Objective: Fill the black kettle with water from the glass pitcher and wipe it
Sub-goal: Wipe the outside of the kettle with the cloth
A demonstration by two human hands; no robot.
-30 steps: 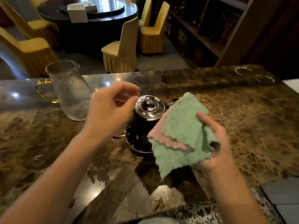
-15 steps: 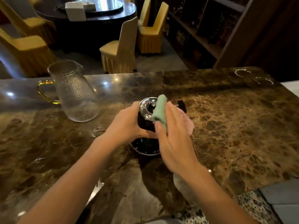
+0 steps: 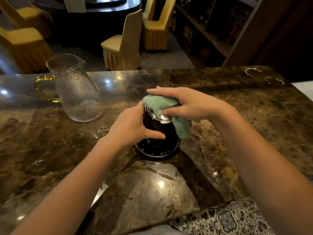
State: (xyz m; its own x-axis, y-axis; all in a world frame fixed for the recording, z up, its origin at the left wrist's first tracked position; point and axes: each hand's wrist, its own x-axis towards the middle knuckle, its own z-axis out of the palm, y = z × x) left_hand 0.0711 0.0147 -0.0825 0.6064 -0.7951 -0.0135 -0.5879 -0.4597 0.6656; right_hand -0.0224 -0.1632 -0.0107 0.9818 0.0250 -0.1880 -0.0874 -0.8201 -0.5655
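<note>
The black kettle (image 3: 158,133) stands on its round base on the marble counter (image 3: 237,116), with the empty-looking glass pitcher (image 3: 76,90) well apart to its left. The left hand (image 3: 132,128) grips the kettle's body, steadying it. The right hand (image 3: 188,103) presses a green cloth (image 3: 160,103) onto the shiny lid. If filled, the kettle is probably heavy, and its smooth wall likely slippery when wet, so a wrapped grip low on the body suits it.

The green cloth (image 3: 160,105) and right hand (image 3: 189,106) cover most of the black kettle (image 3: 157,133) lid; only a silver rim sliver shows. The left hand (image 3: 130,128) hides the kettle's left side. Its spout and water level cannot be seen. Left of the kettle, a small metal piece (image 3: 103,129) on the worktop (image 3: 237,133) is partly hidden.
</note>
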